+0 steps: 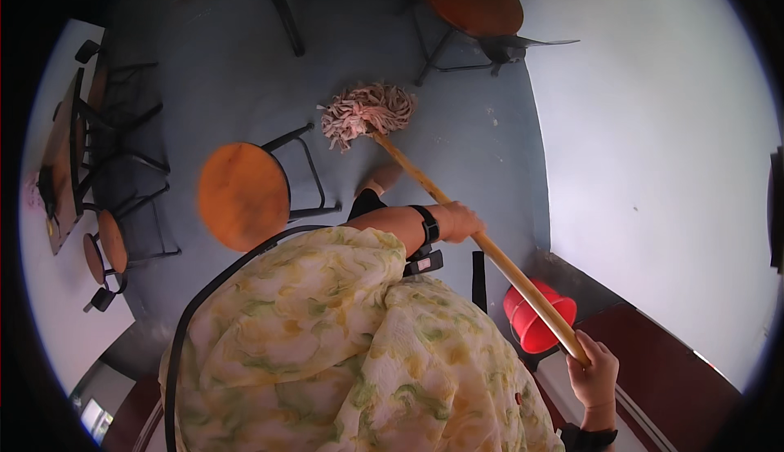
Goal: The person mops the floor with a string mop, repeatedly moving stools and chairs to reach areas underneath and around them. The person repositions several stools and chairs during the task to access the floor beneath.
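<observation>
A string mop with a pale pink cloth-strip head [369,111] rests on the grey floor ahead of me. Its wooden handle [508,268] slants back toward my right side. My left hand [460,222], with a black band at the wrist, grips the handle around its middle. Near the top end, my right hand [593,366] is wrapped around the same handle. Below that upper stretch of handle stands a red plastic bucket [531,323], partly hidden by it. One of my feet [384,177] shows beneath the handle, near the mop head.
A stool with a round orange-brown seat [244,196] stands close on my left. Another round-seated stool [476,0] is at the far right, near the white wall [637,115]. Along the left wall are a table [66,164] and stools [113,241]. A dark-red door panel [661,354] lies behind the bucket.
</observation>
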### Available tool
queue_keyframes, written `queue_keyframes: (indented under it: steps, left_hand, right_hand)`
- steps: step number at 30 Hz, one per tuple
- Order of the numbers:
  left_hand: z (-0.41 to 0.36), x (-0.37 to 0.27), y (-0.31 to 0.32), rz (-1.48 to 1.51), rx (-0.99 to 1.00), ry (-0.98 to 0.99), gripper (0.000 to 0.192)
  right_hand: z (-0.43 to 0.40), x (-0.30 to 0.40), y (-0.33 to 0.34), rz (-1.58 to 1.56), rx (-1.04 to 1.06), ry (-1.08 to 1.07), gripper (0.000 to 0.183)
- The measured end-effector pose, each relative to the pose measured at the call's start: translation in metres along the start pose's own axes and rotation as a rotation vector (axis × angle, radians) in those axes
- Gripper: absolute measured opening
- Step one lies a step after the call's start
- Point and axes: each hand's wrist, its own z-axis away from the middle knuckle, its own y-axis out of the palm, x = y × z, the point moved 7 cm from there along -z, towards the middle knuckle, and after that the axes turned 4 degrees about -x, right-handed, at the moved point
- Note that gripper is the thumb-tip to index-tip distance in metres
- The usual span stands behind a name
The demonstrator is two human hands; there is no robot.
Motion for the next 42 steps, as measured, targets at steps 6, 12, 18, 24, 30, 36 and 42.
queue_keyframes:
  steps: [6, 12, 18, 24, 30, 36, 42]
  left_hand:
    - [0.077, 0.174, -0.087, 0.084, -0.375, -0.408, 0.023]
    - [0.137, 0.244, -0.104, -0.093, -0.345, -0.721, 0.021]
    - [0.097, 0.165, -0.068, 0.010, -0.442, -0.503, 0.024]
    - [-0.010, 0.020, -0.014, 0.064, -0.182, -0.164, 0.034]
    - [-0.083, -0.168, 0.063, 0.117, 0.057, 0.049, 0.036]
    - [-0.087, -0.271, 0.120, 0.031, 0.304, 0.215, 0.056]
    - [-0.092, -0.149, 0.067, -0.265, 0.373, 0.152, 0.057]
  right_hand:
    - [-0.149, 0.098, 0.039, -0.037, -0.008, -0.288, 0.041]
    - [-0.187, 0.158, 0.095, 0.009, 0.128, -0.400, 0.050]
    - [-0.114, 0.091, 0.063, 0.016, 0.111, -0.202, 0.048]
    - [0.016, 0.008, 0.012, 0.037, -0.056, 0.097, 0.046]
    - [0.158, -0.024, -0.030, 0.051, -0.090, 0.478, 0.046]
    - [0.221, -0.015, -0.053, -0.012, -0.089, 0.607, 0.036]
    - [0.220, -0.055, -0.073, -0.115, -0.465, 0.684, 0.032]
